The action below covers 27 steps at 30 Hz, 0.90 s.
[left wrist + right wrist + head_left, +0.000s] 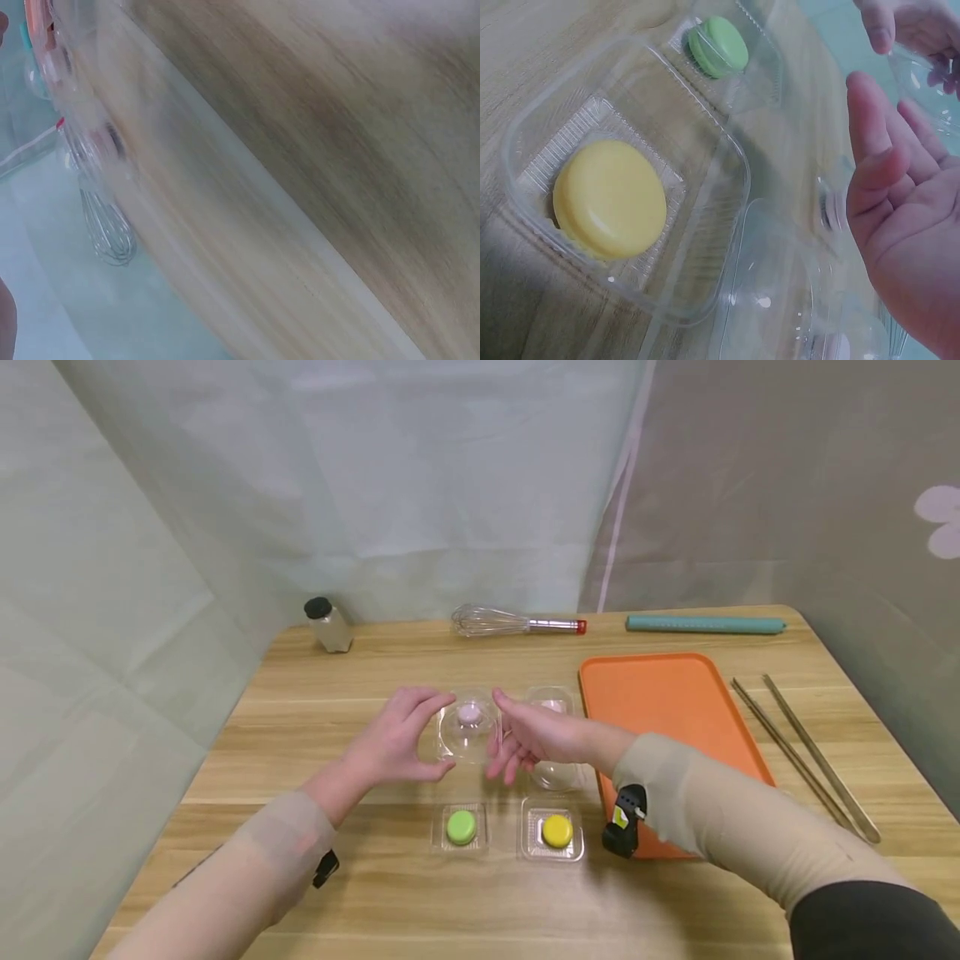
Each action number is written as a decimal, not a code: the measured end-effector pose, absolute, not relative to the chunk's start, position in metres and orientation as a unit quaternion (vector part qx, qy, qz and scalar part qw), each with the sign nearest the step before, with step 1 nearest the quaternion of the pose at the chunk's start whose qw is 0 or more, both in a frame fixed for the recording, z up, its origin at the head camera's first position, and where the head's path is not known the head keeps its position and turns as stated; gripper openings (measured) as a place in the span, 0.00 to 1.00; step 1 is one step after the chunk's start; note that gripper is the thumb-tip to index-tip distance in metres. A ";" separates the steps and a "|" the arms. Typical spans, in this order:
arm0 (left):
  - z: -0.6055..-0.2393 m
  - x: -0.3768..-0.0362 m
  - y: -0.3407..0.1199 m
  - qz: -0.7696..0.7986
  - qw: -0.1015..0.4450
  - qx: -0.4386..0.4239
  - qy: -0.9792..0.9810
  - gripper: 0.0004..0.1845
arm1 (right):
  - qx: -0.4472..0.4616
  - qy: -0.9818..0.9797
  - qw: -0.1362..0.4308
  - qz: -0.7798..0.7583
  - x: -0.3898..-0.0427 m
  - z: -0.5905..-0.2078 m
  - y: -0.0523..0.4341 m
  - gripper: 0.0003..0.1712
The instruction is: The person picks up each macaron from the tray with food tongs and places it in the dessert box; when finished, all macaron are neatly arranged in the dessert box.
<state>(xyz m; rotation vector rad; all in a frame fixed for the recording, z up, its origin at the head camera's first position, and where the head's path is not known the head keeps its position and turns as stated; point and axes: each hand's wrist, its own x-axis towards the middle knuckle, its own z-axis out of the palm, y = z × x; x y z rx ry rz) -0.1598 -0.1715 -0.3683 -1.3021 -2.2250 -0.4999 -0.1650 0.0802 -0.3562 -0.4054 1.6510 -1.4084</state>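
the left hand (393, 739) and the right hand (536, 739) flank a clear plastic case (468, 731) holding a pink macaron (469, 713), fingers loosely spread on either side; whether any fingertip actually touches the case cannot be told, and neither hand has closed round it. just right of it, behind the right hand, sits a second clear case (553, 702) with something pale pink inside. nearer the person stand two open clear trays, one with a green macaron (461, 827) on the left and one with a yellow macaron (557, 831) on the right. an orange tray (660, 702) lies to the right, metal tongs (806, 756) beyond it. the right wrist view shows the yellow macaron's ribbed tray and hinged lid close up, the palm open. the left wrist view, blurred, shows only the wood table (337, 150) and a whisk (105, 225).
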 end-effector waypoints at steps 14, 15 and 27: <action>-0.366 -0.162 -0.160 -0.186 0.326 -0.551 -0.745 0.45 | -0.175 0.593 0.508 -0.599 -0.166 -0.355 0.084 0.33; -0.366 -0.163 -0.160 -0.185 0.330 -0.552 -0.743 0.44 | -0.179 0.594 0.503 -0.602 -0.166 -0.354 0.084 0.32; -0.367 -0.161 -0.167 -0.144 0.317 -0.550 -0.760 0.39 | -0.154 0.652 0.453 -0.589 -0.167 -0.353 0.081 0.40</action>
